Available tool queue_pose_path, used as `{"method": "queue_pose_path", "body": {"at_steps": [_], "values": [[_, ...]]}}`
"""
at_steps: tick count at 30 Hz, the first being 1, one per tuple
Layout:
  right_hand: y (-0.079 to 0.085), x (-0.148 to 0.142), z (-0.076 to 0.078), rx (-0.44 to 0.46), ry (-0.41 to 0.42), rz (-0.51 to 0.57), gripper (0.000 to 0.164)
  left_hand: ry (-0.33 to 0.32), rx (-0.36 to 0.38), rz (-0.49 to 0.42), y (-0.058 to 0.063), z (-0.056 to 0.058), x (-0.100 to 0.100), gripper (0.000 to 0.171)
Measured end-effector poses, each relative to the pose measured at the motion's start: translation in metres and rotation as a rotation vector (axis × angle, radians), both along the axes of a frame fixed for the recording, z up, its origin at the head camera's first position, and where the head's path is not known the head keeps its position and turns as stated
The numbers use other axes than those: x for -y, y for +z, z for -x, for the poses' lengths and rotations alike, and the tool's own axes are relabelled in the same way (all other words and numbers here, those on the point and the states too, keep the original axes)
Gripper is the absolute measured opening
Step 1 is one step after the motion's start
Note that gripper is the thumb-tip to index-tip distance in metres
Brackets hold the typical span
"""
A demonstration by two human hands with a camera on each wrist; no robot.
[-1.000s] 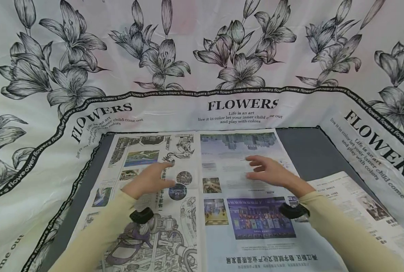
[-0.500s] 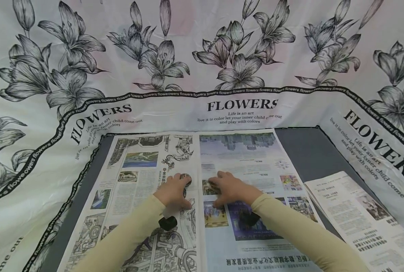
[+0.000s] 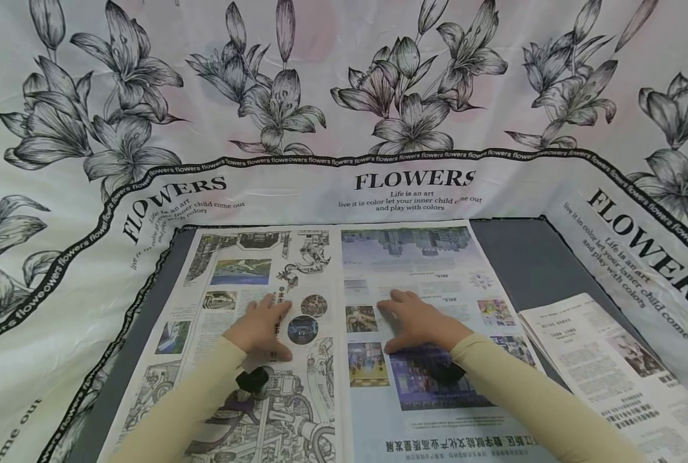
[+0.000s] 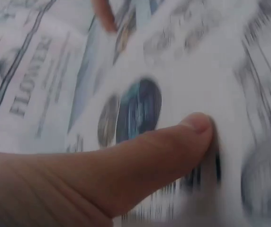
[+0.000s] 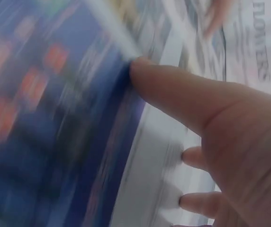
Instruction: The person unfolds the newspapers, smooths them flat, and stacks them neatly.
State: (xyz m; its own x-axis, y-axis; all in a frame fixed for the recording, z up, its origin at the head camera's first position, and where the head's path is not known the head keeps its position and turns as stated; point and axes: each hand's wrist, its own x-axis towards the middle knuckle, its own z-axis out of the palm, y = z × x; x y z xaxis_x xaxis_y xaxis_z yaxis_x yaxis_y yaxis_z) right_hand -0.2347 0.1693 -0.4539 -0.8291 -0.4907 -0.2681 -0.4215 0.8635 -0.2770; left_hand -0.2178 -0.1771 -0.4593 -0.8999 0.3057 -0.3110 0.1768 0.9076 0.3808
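A large newspaper (image 3: 321, 411) lies spread flat, its centre crease running away from me. Over its left page, beside two round photos, is my left hand (image 3: 260, 328), fingers spread and holding nothing. My right hand (image 3: 416, 321) is over the right page, near the small photos and the big purple picture, with thumb and fingers apart. In the left wrist view the left thumb (image 4: 173, 142) lies close over the page, and the view is blurred. Right thumb and fingertips (image 5: 192, 158) appear right at the paper in the right wrist view.
A folded newspaper (image 3: 604, 366) lies at the right on the dark grey table (image 3: 512, 257). White cloth (image 3: 298, 186) printed with flowers and lettering rises behind and along both sides. Each wrist wears a black band, the left band (image 3: 253, 381) partly under the sleeve.
Both hands first came nearer and inward toward the crease, lowering to the paper. Since then they have moved apart, left hand leftward and right hand rightward. The newspaper stays in place.
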Motion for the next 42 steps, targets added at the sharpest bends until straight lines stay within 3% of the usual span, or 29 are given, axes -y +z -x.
{"method": "queue_pose_path", "body": {"at_steps": [9, 12, 16, 31, 36, 42], "values": [[0.001, -0.089, 0.001, -0.043, -0.096, -0.01, 0.097, 0.139, 0.009, 0.064, 0.002, -0.011, 0.1, 0.113], [0.0, -0.115, 0.001, -0.059, -0.129, -0.013, 0.098, 0.172, 0.035, 0.069, 0.004, -0.012, 0.12, 0.114], [0.004, -0.136, 0.001, -0.065, -0.142, -0.013, 0.098, 0.193, 0.053, 0.061, 0.005, -0.012, 0.129, 0.114], [0.006, -0.135, 0.002, -0.043, -0.169, -0.03, 0.096, 0.167, 0.019, 0.077, 0.009, -0.01, 0.123, 0.107], [0.016, -0.105, 0.007, -0.04, -0.148, -0.019, 0.096, 0.059, -0.038, 0.047, 0.016, 0.005, 0.088, 0.105], [0.019, -0.042, 0.008, -0.016, -0.039, -0.004, 0.095, -0.033, -0.022, 0.03, 0.018, 0.017, 0.027, 0.106]]}}
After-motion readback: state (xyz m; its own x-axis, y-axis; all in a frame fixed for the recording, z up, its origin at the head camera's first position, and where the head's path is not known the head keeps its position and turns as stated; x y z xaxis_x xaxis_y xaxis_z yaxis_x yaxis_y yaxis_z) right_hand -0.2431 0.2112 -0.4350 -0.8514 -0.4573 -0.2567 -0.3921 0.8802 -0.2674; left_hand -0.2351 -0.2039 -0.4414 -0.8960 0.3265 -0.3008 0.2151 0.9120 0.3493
